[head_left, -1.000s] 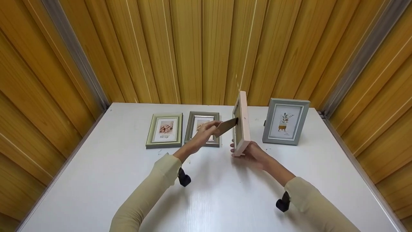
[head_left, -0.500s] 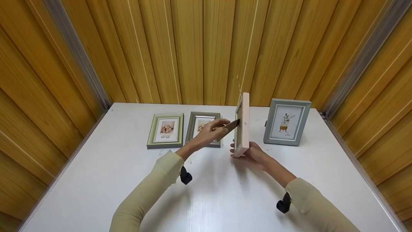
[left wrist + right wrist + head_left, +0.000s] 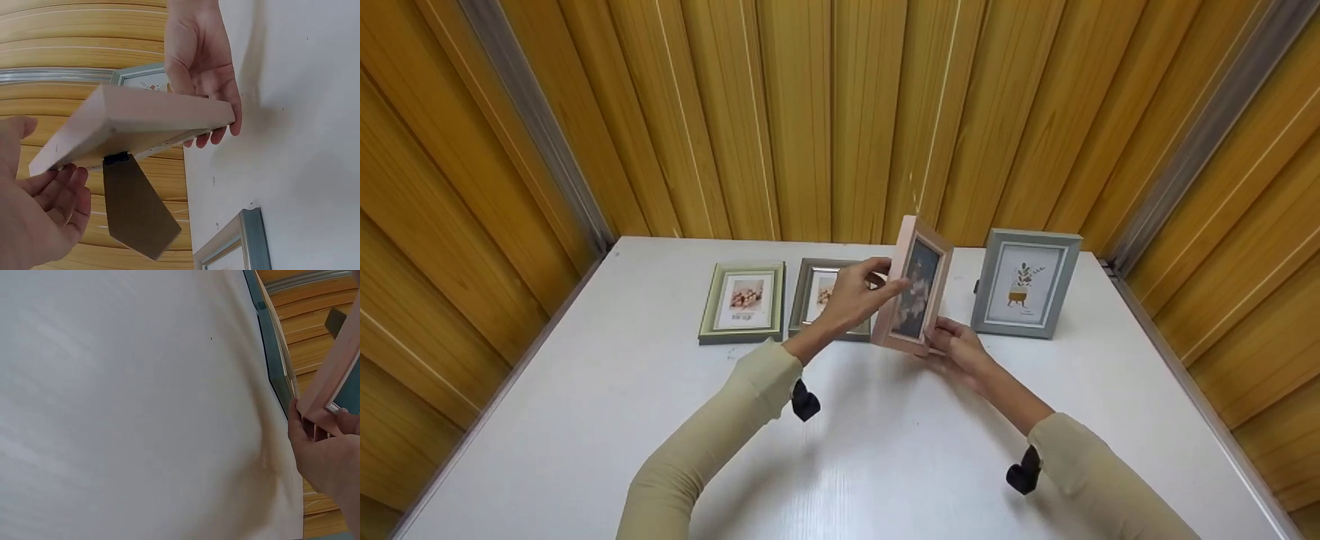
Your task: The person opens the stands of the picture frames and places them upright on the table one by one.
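A pale pink picture frame [image 3: 916,289] with a dark floral picture is held up above the table, its front turned toward the head camera. My left hand [image 3: 855,296] holds its left side, thumb over the front and fingers behind. At the lower right corner, my right hand [image 3: 964,351] grips the frame with the thumb in front. The left wrist view shows the frame's brown easel stand [image 3: 138,205] swung out from the back, and the right hand's fingertips [image 3: 218,135] curled under the edge. In the right wrist view, the right hand [image 3: 329,453] clasps the pink corner [image 3: 323,402].
A green picture frame [image 3: 706,315] and a dark grey one [image 3: 801,304] lie at the back left of the white table [image 3: 847,450]; the left hand partly covers the grey one. A grey-blue frame [image 3: 988,285] stands at right. Wood-look panels [image 3: 795,120] rise behind.
The left hand has let go of the easel stand and taken the frame's left side. The frame has turned from edge-on, with its back to the left, to show its front.
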The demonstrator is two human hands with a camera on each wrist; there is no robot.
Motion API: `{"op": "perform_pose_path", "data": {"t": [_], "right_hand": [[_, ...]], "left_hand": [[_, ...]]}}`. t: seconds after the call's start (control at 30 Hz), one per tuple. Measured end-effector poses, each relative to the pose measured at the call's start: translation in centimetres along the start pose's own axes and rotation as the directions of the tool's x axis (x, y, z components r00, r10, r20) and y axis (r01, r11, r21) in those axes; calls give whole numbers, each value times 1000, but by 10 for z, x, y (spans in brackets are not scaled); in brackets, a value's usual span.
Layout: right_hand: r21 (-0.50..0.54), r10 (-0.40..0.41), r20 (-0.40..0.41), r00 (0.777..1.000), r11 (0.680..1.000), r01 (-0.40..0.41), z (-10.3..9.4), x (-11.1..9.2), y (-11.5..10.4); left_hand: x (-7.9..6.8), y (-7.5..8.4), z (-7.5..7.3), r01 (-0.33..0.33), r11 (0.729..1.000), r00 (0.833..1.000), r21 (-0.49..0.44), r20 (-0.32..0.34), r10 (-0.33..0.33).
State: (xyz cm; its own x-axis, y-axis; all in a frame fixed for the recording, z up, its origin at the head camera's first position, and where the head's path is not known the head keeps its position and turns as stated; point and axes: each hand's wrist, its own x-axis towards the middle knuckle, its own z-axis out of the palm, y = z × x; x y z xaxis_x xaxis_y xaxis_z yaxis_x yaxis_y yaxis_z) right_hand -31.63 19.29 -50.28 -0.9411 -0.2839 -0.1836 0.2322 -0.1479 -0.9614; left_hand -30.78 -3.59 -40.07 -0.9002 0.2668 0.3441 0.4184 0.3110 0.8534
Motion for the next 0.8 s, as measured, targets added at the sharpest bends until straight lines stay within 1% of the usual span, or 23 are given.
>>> {"op": "perform_pose_path", "data": {"t": [0.1, 0.27, 0.37, 0.47, 0.53, 0.6, 0.63, 0.7, 0.8], "right_hand": [[-20, -3, -82, 997, 1000, 1, -5, 1, -4], [-63, -39, -177, 984, 998, 28, -11, 4, -12], [-111, -84, -250, 965, 992, 58, -13, 7, -17], [-171, -140, -330, 933, 981, 87, -14, 9, -22], [-215, -174, -374, 911, 972, 97, -13, 9, -25], [-246, -192, -405, 894, 964, 95, -12, 9, -27], [-263, -194, -415, 889, 961, 87, -12, 9, -28], [-300, -191, -422, 886, 952, 63, -11, 8, -29], [-341, -171, -400, 901, 940, 27, -11, 10, -30]], "left_hand": [[3, -4, 1, 28, 999, 998, 32, -50, -26], [11, -10, 3, 73, 993, 990, 97, -125, -61], [18, -13, 6, 104, 983, 984, 150, -158, -80], [28, -18, 10, 141, 973, 978, 181, -179, -108], [35, -22, 13, 155, 974, 973, 164, -196, -122], [40, -27, 16, 166, 980, 967, 112, -214, -139], [42, -30, 18, 167, 983, 964, 82, -223, -145], [45, -37, 22, 163, 986, 960, 26, -237, -152], [50, -48, 27, 151, 988, 958, -28, -244, -153]]}}
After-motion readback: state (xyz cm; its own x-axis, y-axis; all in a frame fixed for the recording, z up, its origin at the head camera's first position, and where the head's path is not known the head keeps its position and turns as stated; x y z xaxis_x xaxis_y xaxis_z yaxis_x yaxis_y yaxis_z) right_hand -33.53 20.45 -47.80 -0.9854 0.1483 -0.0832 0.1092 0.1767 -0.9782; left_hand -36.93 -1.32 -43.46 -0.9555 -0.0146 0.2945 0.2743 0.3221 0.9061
